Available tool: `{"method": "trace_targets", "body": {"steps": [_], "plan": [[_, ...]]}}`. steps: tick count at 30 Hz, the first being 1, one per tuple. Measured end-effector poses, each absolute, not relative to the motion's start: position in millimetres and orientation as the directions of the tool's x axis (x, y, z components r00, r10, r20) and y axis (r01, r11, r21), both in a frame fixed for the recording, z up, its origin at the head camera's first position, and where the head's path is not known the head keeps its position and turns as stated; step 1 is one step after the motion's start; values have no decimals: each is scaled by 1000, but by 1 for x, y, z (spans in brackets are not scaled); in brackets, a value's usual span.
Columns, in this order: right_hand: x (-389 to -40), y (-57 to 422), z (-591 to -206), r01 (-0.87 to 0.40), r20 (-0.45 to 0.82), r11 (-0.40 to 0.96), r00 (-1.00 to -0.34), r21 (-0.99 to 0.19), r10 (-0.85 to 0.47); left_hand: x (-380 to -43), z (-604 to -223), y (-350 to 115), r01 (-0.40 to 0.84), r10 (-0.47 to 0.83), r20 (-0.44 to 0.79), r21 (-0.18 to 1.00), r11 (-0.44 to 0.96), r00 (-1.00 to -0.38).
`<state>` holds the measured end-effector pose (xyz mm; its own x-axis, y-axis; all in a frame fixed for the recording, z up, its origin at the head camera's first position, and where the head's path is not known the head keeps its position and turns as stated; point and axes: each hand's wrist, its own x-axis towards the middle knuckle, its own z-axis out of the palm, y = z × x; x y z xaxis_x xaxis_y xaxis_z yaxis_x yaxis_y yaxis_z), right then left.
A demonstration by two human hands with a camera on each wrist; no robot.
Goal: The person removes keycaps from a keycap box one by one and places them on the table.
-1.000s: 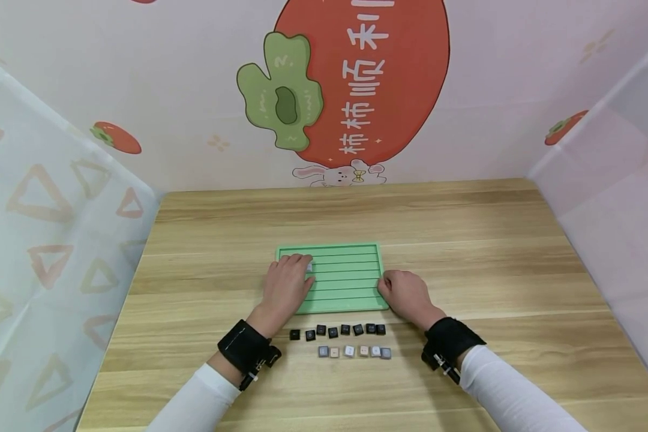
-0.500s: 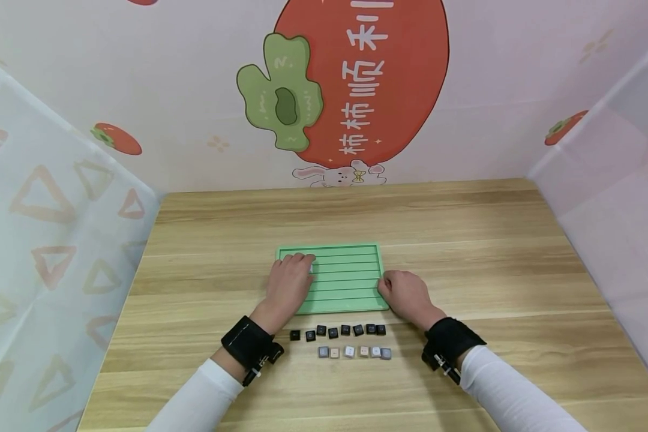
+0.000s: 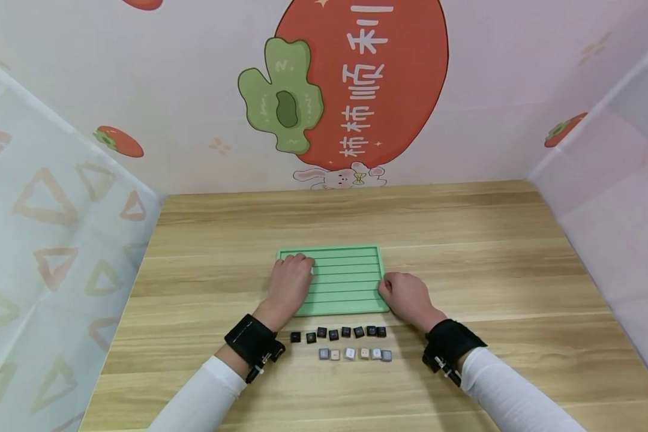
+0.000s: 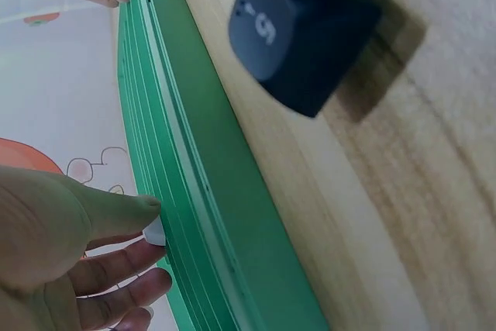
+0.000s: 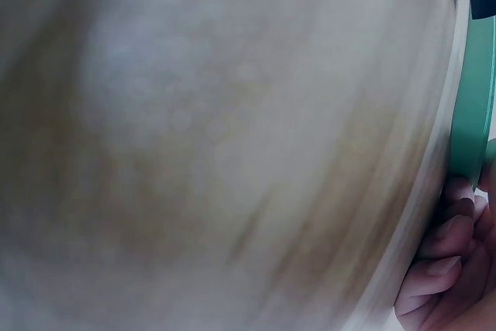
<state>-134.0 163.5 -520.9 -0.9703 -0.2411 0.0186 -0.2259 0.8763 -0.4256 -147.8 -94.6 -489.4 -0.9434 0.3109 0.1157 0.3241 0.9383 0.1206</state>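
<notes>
A green tray (image 3: 351, 279) with raised ridges running across it lies flat on the table. My left hand (image 3: 290, 281) is over its left part, hiding that side. In the left wrist view, a small white keycap (image 4: 155, 232) is pinched between the thumb and index finger, close over the ridges. My right hand (image 3: 408, 298) grips the tray's right edge, its fingers curled at the corner in the right wrist view. Several black keycaps (image 3: 346, 332) stand in a row in front of the tray. One black keycap (image 4: 287, 32) marked 5 looms large in the left wrist view.
Nearer the front, a second row holds several grey, white and beige keycaps (image 3: 350, 354). The wooden table (image 3: 464, 240) runs back to a printed wall (image 3: 194, 90), with patterned sheets on both sides.
My left hand has shifted slightly right and its fingers have drawn in, covering the light keycap in the head view. My right hand keeps its place at the tray. The head view has tilted slightly.
</notes>
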Motion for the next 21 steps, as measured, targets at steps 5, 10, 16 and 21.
{"method": "trace_targets", "body": {"steps": [5, 10, 16, 21], "plan": [[-133, 163, -521, -220, 16, 878, -972, -425, -235, -149, -491, -95, 335, 320, 132, 114, 935, -938], [-133, 163, -523, -225, 20, 877, -971, -425, -239, -150, -491, -95, 339, 324, 136, 107, 935, -936], [-133, 164, -524, -232, 28, 875, -970, -424, -243, -149, -490, -96, 342, 325, 139, 115, 933, -935], [-133, 164, -523, -233, 30, 875, -969, -425, -243, -148, -490, -97, 341, 322, 156, 120, 932, -934]]}}
